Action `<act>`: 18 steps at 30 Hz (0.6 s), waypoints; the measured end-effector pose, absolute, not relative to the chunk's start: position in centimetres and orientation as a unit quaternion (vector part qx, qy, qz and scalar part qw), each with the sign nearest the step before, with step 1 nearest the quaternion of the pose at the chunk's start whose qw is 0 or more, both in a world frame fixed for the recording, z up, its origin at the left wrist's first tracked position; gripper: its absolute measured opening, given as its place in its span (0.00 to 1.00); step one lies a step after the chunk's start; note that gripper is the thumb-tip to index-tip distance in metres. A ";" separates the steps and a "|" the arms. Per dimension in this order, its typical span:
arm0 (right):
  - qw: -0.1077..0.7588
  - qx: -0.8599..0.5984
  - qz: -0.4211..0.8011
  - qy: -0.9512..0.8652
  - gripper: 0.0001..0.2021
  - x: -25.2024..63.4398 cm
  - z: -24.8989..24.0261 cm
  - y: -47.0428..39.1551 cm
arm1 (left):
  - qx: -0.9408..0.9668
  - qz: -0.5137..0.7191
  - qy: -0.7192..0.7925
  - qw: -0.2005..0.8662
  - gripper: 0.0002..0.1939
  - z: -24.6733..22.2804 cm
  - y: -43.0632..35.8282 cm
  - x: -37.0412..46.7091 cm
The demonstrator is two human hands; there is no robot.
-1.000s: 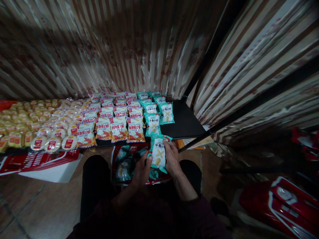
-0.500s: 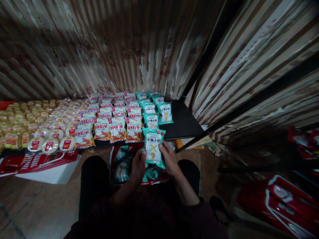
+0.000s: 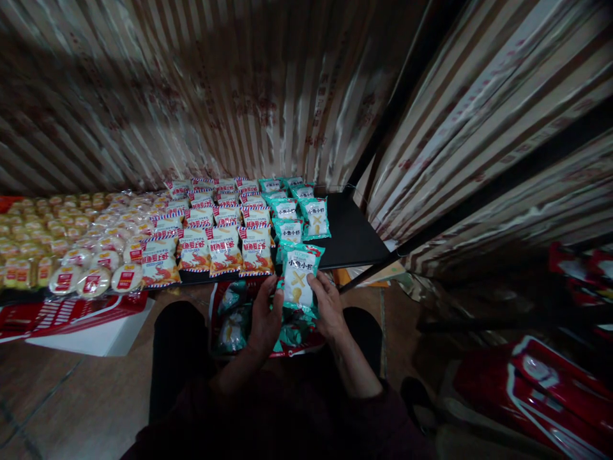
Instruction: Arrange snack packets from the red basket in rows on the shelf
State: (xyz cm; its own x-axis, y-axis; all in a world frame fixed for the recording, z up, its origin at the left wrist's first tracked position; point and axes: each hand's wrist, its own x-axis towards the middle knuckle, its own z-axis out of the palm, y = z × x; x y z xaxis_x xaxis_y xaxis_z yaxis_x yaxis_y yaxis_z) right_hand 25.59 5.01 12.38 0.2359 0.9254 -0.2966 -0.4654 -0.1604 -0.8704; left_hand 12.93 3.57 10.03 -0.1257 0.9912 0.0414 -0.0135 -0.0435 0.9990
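My right hand [image 3: 329, 306] is closed on the right side of a green-and-white snack bag [image 3: 297, 284], its thumb on the bag's front. The bag is tilted up in front of the shelf edge, its printed face toward me. On the bag's left side my left hand [image 3: 264, 319] is open, fingers stretched out and thumb close to the bag's edge; whether it touches cannot be made out. Behind the held bag, matching green snack bags [image 3: 289, 231] lie in overlapping rows. Below my hands a red basket [image 3: 213, 319] holds more green bags [image 3: 234, 332].
Orange-and-white snack bags [image 3: 225, 249] fill the shelf's middle, with round wrapped cakes [image 3: 127, 277] and yellow packs [image 3: 19, 271] farther left. The black shelf [image 3: 352, 233] shows at right, beside a slanting black post [image 3: 407, 252]. A red bag [image 3: 541, 390] lies at lower right.
The held bag has shifted slightly right and turned a little. My left hand's fingers have spread and come away from the bag's lower left edge.
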 end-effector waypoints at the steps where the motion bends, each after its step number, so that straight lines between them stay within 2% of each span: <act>1: 0.607 -0.502 0.574 -0.226 0.21 25.6 12.4 5.0 | 0.510 0.551 0.516 0.413 0.19 10.0 3.5 12.9; 5: 0.608 -0.509 0.566 -0.224 0.21 25.8 12.7 4.8 | 0.656 0.543 0.483 0.204 0.16 10.8 3.2 13.0; 8: 0.603 -0.507 0.564 -0.247 0.21 26.0 13.0 4.8 | 0.724 0.513 0.448 0.108 0.18 11.8 2.9 13.4; 11: 0.606 -0.514 0.548 -0.263 0.22 26.1 13.4 4.7 | 0.753 0.484 0.436 0.092 0.20 12.5 2.6 13.9; 18: 0.608 -0.516 0.532 -0.286 0.21 26.5 13.4 4.3 | 0.748 0.462 0.452 0.148 0.23 13.1 1.8 14.9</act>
State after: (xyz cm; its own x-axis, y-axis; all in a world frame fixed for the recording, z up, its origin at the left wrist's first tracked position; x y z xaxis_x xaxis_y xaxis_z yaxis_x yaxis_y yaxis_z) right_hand 26.50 4.33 13.45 0.2711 0.9414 -0.2008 -0.3517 -0.0973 -0.9310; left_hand 14.87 1.82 13.07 0.1641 0.8135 0.5579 0.5405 -0.5473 0.6390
